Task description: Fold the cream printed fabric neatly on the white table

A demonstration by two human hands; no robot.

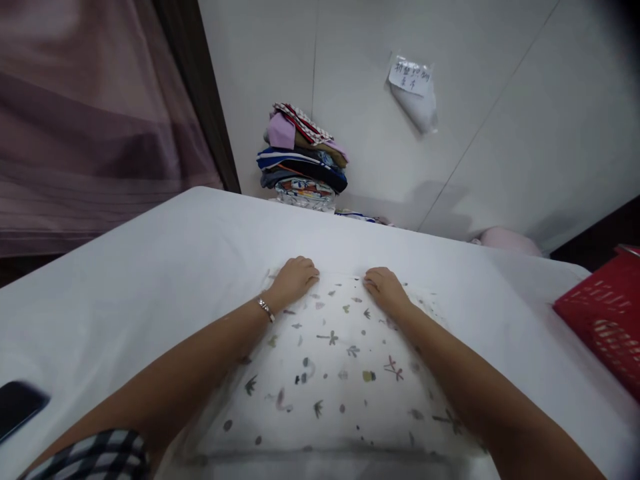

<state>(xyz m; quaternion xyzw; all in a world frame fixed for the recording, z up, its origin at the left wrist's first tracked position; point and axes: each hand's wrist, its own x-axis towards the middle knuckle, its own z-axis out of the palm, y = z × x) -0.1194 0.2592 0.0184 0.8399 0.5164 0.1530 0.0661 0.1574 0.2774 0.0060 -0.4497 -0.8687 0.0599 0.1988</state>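
Observation:
A thin white cloth (340,360) printed with small palms, leaves and birds lies spread in front of me, its near part hanging toward my body. My left hand (296,277), with a silver bracelet at the wrist, is at the cloth's far left side, fingers curled onto its edge. Across from it, my right hand (386,287) pinches the same far edge a little to the right. Between the two hands that edge runs nearly straight. Both thumbs are mostly hidden.
Under the cloth is a white-covered table (165,247). A stack of folded clothes (305,160) stands beyond its far edge. A dark phone (20,407) lies at left, a red bag (605,313) at right. A plastic packet with a handwritten label (413,93) lies on the floor.

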